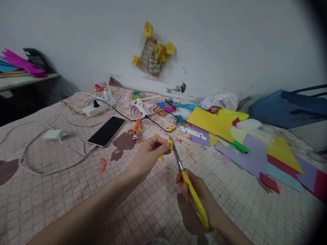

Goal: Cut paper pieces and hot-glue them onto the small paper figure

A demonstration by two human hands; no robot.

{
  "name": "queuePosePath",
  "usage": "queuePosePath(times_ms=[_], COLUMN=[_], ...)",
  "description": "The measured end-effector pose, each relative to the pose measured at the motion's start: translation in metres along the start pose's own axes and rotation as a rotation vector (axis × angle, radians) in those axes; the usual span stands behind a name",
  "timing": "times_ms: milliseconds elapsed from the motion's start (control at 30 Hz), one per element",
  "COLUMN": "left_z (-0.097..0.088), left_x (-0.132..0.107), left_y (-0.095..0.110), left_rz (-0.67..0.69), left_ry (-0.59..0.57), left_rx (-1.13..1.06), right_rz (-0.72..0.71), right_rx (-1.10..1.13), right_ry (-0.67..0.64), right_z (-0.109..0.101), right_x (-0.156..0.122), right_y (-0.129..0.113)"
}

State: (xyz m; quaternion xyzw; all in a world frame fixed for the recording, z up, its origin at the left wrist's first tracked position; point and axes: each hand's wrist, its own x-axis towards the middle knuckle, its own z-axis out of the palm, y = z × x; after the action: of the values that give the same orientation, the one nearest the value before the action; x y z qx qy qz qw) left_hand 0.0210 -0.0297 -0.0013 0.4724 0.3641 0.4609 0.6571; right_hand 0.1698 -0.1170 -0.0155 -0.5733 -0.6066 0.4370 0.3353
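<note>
Between the thumb and fingers of my left hand [155,149] is a small piece of yellow paper [170,145]. My right hand [196,190] is closed around the yellow handles of a pair of scissors [190,187]. The metal blades point up and away, their tips right beside the yellow piece's right edge; I cannot tell whether they touch it. Beyond my left hand lies a small orange, purple and yellow paper figure [137,132]. Tiny coloured paper scraps [187,149] are scattered beyond and right of the blades.
Coloured paper sheets [251,153] and white paper sticks [194,132] lie at right. A glue gun [139,106] and green tape roll [138,95] are at the back. A phone [106,131], charger [54,134], cables and power strip [98,108] lie left. A blue bag [286,109] stands far right.
</note>
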Motion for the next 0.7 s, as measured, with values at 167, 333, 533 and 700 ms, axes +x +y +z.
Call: queuePosePath(times_ms=[167, 333, 533, 700], left_z=[0.0005, -0.0004, -0.0004, -0.0006], left_x=[0.0003, 0.0004, 0.0, 0.0001], left_y=[0.0001, -0.0009, -0.0005, -0.0003], left_rz=[0.0, -0.006, -0.013, -0.036], left_ry=[0.01, 0.0, -0.009, -0.003], left_rx=[-0.022, -0.022, -0.032, -0.064], right_rz=[0.018, 0.018, 0.023, 0.016], right_rx=[0.016, -0.002, -0.003, 0.004], right_ry=[-0.008, -0.009, -0.008, -0.019], right_z=[-0.0009, -0.0008, -0.0021, -0.0024], right_x=[-0.0001, -0.0004, -0.0009, -0.0004], right_y=[0.001, 0.0029, 0.0061, 0.007])
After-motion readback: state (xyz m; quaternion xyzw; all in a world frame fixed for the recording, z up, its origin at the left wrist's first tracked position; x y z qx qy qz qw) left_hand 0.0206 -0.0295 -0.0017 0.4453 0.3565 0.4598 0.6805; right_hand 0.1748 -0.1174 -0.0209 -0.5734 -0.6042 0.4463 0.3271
